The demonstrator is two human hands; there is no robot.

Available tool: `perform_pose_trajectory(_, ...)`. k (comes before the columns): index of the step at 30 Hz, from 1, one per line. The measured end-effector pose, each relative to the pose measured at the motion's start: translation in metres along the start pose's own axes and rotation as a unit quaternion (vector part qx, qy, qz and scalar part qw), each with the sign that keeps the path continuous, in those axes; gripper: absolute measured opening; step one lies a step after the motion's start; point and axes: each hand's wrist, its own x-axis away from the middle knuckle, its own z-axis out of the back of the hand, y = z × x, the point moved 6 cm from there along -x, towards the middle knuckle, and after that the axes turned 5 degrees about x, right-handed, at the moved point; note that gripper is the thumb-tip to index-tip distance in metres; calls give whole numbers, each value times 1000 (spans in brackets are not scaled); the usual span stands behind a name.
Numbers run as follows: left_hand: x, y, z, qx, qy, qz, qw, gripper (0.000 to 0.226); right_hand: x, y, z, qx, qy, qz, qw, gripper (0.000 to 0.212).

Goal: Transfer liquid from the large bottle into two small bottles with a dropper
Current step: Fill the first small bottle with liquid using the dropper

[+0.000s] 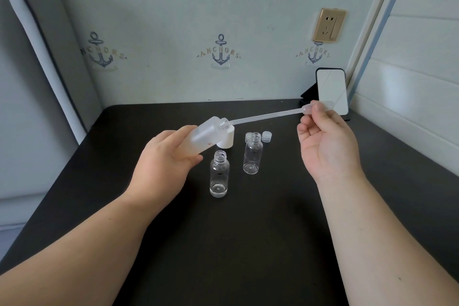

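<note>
The left hand (164,166) grips the large bottle (198,138) above the counter (248,243), tilted with its open mouth pointing up-right. The right hand (327,146) pinches the bulb of the dropper (268,115) between its fingers (316,108); the dropper's long tube lies almost level, its tip at the bottle's mouth. Two small bottles (219,176) stand open below.

The left hand (165,164) grips the frosted large bottle (198,138), tilted with its open neck pointing right; the right hand (325,146) pinches the bulb of the dropper (268,117), whose tip reaches the neck. On the dark surface (248,243) stand two uncapped small bottles (219,174) (253,154), with a white cap (227,139) and two clear caps (266,136) just beyond them
</note>
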Motion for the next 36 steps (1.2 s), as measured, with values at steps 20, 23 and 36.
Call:
perform_pose_trajectory(20, 3, 9, -7, -37, -2, -43, 998, 56, 18, 16, -31, 101, -131, -7, 986, 6)
perform_pose_trajectory(23, 3, 9, -8, -35, -2, -45, 998, 56, 20, 20, -33, 138, -157, -4, 978, 11)
perform_pose_trajectory(36, 3, 6, -4, -41, 14, -22, 999, 56, 12, 18, -22, 85, -113, -19, 990, 15)
